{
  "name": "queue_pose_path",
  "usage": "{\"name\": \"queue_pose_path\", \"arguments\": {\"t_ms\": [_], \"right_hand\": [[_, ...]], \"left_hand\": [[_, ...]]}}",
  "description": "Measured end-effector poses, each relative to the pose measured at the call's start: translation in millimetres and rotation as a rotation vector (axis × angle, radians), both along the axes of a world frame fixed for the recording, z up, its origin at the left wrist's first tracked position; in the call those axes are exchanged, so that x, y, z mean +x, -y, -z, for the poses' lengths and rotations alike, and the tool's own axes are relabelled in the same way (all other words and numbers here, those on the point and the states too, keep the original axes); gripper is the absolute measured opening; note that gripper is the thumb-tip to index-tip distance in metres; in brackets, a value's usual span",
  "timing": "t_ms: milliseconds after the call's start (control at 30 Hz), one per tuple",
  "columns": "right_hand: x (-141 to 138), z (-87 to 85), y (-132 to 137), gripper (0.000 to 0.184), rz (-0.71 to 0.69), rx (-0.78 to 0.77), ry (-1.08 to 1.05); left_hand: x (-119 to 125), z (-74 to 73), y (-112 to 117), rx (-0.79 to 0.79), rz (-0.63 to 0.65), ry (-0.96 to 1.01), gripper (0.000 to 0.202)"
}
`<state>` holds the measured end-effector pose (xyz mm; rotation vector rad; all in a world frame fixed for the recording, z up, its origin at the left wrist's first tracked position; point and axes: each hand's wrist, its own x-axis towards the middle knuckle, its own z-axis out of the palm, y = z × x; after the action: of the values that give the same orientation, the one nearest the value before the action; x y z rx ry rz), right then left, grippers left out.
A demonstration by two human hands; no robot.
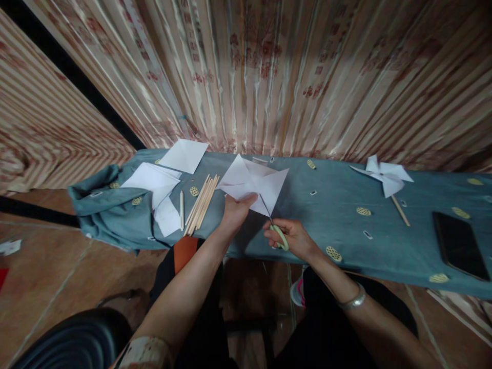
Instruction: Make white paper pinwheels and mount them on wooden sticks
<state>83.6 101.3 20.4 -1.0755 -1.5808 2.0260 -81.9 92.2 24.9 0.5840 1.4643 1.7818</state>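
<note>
A white paper square (273,180) with slits running in from its corners is pinched along its near edge by my left hand (237,209), thumb on top. In my right hand (292,237) is a pair of scissors (280,237) with light green handles, fingers closed around the loops. The scissors' dark blades reach into the paper's near corner, pointing toward its middle. Left of the paper lies a bundle of thin wooden sticks (202,205), and beside it a short white stick-like thing (182,210).
White paper sheets (148,178) and another paper square (185,155) lie at the left on the green patterned cloth (330,192). A finished-looking paper pinwheel (382,175) on a stick and a dark phone (459,245) lie to the right. A curtain (246,77) hangs behind.
</note>
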Motion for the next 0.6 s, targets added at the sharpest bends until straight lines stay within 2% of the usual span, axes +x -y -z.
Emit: {"name": "queue_pose_path", "arguments": {"t_ms": [233, 600], "right_hand": [[-0.8, -1.4, -0.7, 0.045, 0.01, 0.007, -0.019], [-1.9, -3.7, -1.6, 0.053, 0.022, -0.041, 0.005]], "left_hand": [[5.4, -2.6, 4.6, 0.015, 0.057, 0.023, 0.023], [5.6, -2.6, 3.5, 0.031, 0.051, 0.061, 0.021]]}}
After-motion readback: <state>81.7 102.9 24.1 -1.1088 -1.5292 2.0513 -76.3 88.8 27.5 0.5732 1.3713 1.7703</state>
